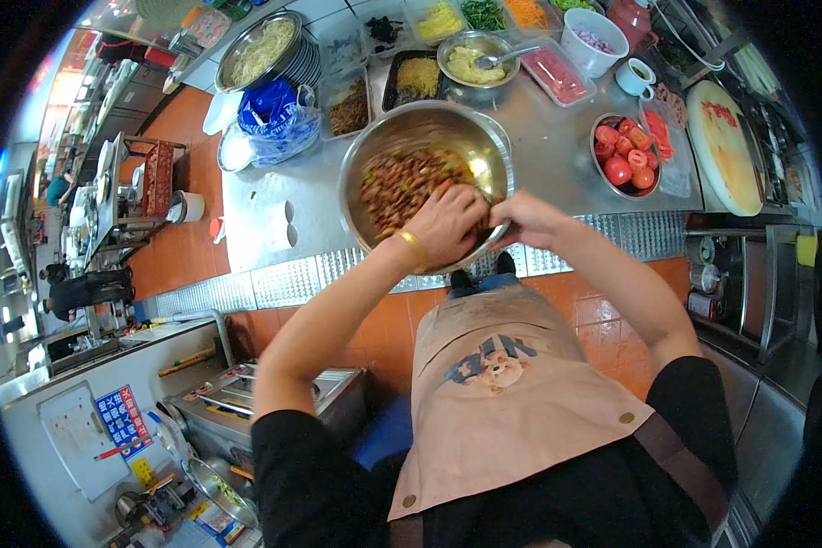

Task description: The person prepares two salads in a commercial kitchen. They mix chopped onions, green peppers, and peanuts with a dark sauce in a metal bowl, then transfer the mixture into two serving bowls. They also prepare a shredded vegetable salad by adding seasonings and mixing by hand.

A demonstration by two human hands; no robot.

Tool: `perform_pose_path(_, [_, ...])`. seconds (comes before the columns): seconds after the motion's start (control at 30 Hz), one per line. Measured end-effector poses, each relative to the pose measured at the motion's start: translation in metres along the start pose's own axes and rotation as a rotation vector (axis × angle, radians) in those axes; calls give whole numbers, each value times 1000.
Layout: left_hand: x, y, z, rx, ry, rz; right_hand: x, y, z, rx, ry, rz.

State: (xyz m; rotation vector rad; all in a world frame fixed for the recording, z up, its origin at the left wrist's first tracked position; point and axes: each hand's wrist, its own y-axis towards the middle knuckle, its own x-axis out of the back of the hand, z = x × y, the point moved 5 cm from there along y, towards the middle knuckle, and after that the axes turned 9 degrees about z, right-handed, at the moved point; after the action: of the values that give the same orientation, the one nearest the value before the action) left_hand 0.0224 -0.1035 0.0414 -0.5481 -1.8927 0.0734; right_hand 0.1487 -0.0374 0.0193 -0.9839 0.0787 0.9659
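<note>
A large stainless steel mixing bowl (425,116) is tilted toward me at the table's front edge. Inside it lies a brown, diced mixture that looks like meat (411,181), flecked with green bits. My left hand (452,219), with a gold bracelet at the wrist, reaches into the near right side of the bowl and touches the mixture. Its fingertips are partly hidden, so I cannot see whether it grasps any. My right hand (524,218) grips the bowl's rim on the right, thumb toward the inside.
Behind the bowl stand food containers, a steel bowl of yellow mash (466,65) with a spoon, and a tray of pink meat (555,72). Tomatoes fill a steel bowl (592,154) at right, near a cutting board (719,151). A blue plastic bag (274,116) sits left. People work far left.
</note>
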Motion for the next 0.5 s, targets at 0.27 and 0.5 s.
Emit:
perform_pose_path(0.27, [0, -43, 86, 219, 351, -69, 39, 1, -24, -30, 40, 86])
perform_pose_path(0.5, [-27, -23, 17, 85, -169, -93, 16, 29, -32, -49, 86, -8])
